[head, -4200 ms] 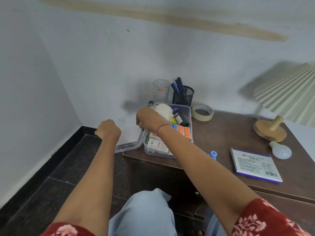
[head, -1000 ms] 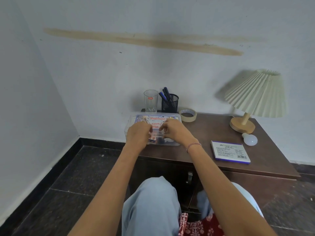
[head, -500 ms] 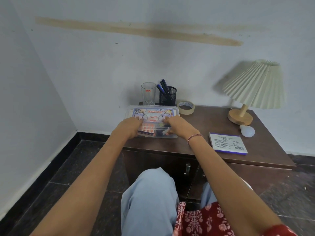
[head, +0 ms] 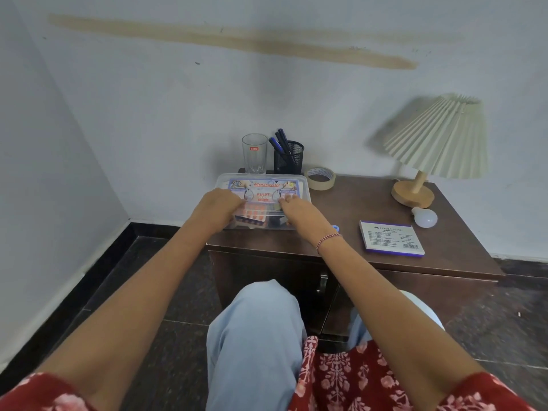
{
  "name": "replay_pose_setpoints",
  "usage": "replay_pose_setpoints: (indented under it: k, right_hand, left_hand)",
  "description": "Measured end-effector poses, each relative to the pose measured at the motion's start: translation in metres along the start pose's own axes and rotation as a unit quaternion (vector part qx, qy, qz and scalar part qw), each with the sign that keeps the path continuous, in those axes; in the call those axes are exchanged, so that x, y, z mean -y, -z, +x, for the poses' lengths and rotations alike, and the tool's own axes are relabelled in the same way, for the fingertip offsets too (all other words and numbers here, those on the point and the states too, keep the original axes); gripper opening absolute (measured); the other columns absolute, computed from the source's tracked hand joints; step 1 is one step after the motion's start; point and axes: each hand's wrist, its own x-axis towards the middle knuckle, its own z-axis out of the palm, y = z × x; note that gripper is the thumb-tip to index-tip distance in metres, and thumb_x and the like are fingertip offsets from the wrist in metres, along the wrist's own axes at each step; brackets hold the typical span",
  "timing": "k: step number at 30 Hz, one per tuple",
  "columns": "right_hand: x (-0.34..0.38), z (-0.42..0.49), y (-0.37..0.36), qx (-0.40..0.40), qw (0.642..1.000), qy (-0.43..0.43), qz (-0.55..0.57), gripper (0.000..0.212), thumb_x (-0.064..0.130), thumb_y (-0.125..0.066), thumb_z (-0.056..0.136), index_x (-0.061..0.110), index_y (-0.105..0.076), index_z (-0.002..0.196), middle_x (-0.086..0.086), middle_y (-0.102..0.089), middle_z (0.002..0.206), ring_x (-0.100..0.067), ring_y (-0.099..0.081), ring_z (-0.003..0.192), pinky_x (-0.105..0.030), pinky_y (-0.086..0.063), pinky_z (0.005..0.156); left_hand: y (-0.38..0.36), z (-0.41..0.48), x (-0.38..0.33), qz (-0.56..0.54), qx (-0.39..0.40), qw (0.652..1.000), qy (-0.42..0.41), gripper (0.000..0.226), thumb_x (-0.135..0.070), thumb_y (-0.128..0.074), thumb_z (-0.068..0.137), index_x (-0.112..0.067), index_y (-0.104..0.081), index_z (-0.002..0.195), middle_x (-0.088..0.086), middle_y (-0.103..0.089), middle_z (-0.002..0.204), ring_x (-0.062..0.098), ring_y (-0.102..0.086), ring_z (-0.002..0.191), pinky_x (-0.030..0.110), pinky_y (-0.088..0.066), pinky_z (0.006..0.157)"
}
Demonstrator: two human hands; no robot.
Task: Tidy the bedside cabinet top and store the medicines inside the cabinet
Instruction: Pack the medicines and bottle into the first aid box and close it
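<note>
Head view: the clear plastic first aid box (head: 299,185) sits at centre frame on the left end of the bedside cabinet top (head: 350,247), lid on, orange blister strips (head: 252,215) showing through the near wall. My read of the risk: the box lies close to the cabinet's left and front edges, so an uneven press on the lid could tip or slide it off; if the lid is not seated all round, lifting could spill the medicines. The drinking glass (head: 254,153) and mesh pen holder (head: 288,158) stand just behind the box and could be knocked by a push toward the wall. Left hand (head: 218,207): fingers curled down over the box's near left edge, touching lid and wall; I cannot tell whether they grip. Right hand (head: 296,209): fingers (head: 285,200) close together, extended flat onto the lid's near right part, pressing or resting, not wrapped around anything.
</note>
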Motion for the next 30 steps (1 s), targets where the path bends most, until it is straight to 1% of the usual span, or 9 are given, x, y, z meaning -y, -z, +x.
replay_pose_setpoints:
  k: [5,9,13,16,19,21,25,28,30]
  right_hand:
    - [0.001,-0.006,-0.006,-0.016,1.000,-0.001,-0.010,0.065,0.004,-0.051,0.093,0.004,-0.017,0.149,-0.018,-0.025,0.154,-0.031,-0.029,0.142,-0.041,-0.029,0.116]
    - [-0.002,-0.006,-0.005,-0.024,1.000,-0.003,-0.015,0.062,0.005,-0.049,0.094,0.003,-0.019,0.149,-0.018,-0.028,0.153,-0.031,-0.032,0.140,-0.041,-0.031,0.115]
    - [-0.007,-0.002,0.000,0.004,1.000,-0.002,-0.017,0.055,0.009,-0.050,0.095,0.002,-0.028,0.146,-0.019,-0.041,0.145,-0.029,-0.045,0.132,-0.037,-0.038,0.111]
    - [-0.011,-0.001,0.009,0.000,0.998,0.027,-0.048,0.047,0.014,-0.050,0.096,0.004,-0.039,0.140,-0.017,-0.053,0.135,-0.028,-0.054,0.122,-0.035,-0.043,0.105]
    - [-0.015,-0.002,0.018,-0.012,0.997,0.041,-0.071,0.041,0.017,-0.053,0.095,0.007,-0.048,0.135,-0.016,-0.060,0.125,-0.027,-0.058,0.115,-0.034,-0.046,0.098]
    - [-0.012,0.000,0.019,-0.015,0.996,0.045,-0.080,0.039,0.015,-0.055,0.093,0.005,-0.051,0.131,-0.017,-0.060,0.124,-0.028,-0.058,0.115,-0.035,-0.047,0.096]
    - [0.000,-0.001,0.014,-0.010,0.997,0.039,-0.067,0.038,0.007,-0.054,0.093,-0.001,-0.050,0.130,-0.019,-0.057,0.128,-0.030,-0.056,0.118,-0.037,-0.046,0.099]
    - [-0.002,-0.007,0.005,-0.037,0.999,0.028,-0.027,0.026,0.001,-0.045,0.093,-0.002,-0.060,0.115,-0.020,-0.062,0.116,-0.034,-0.059,0.109,-0.038,-0.047,0.089]
    - [0.000,-0.004,0.003,-0.028,0.999,0.022,-0.024,0.027,0.001,-0.045,0.093,-0.002,-0.059,0.116,-0.020,-0.061,0.117,-0.035,-0.058,0.109,-0.039,-0.046,0.090]
  left_hand:
    - [-0.009,-0.002,-0.006,0.053,-0.044,0.998,-0.011,0.033,-0.019,-0.058,0.085,-0.014,-0.056,0.118,0.013,-0.064,0.111,0.027,-0.062,0.094,0.032,-0.048,0.076]
    - [-0.015,-0.002,-0.012,0.076,-0.065,0.995,-0.010,0.034,-0.020,-0.057,0.089,-0.015,-0.053,0.122,0.012,-0.064,0.113,0.026,-0.062,0.095,0.032,-0.048,0.077]
    - [-0.002,0.007,-0.004,0.067,-0.022,0.997,-0.040,0.042,-0.026,-0.061,0.086,-0.023,-0.055,0.127,0.011,-0.063,0.112,0.026,-0.061,0.097,0.030,-0.048,0.079]
    - [0.011,0.013,0.010,0.051,0.009,0.997,-0.061,0.043,-0.032,-0.058,0.090,-0.033,-0.052,0.132,0.004,-0.062,0.115,0.022,-0.059,0.096,0.026,-0.042,0.072]
    - [0.004,0.010,0.017,0.009,0.024,0.995,-0.094,0.039,-0.039,-0.057,0.091,-0.026,-0.058,0.127,0.004,-0.063,0.111,0.018,-0.060,0.087,0.022,-0.042,0.070]
    - [-0.003,0.006,0.019,-0.008,-0.004,0.994,-0.107,0.038,-0.038,-0.058,0.090,-0.025,-0.060,0.125,0.005,-0.065,0.113,0.018,-0.060,0.085,0.022,-0.041,0.070]
    - [-0.007,0.000,0.025,-0.010,-0.051,0.996,-0.069,0.046,-0.037,-0.060,0.089,-0.038,-0.049,0.134,0.004,-0.065,0.116,0.024,-0.062,0.096,0.029,-0.045,0.078]
    - [-0.013,-0.003,0.020,-0.002,-0.075,0.995,-0.068,0.048,-0.037,-0.059,0.089,-0.034,-0.048,0.135,0.001,-0.066,0.118,0.023,-0.063,0.096,0.030,-0.047,0.078]
    - [-0.018,-0.005,0.017,0.005,-0.080,0.995,-0.066,0.048,-0.035,-0.055,0.090,-0.030,-0.047,0.137,0.000,-0.064,0.124,0.022,-0.063,0.098,0.030,-0.048,0.080]
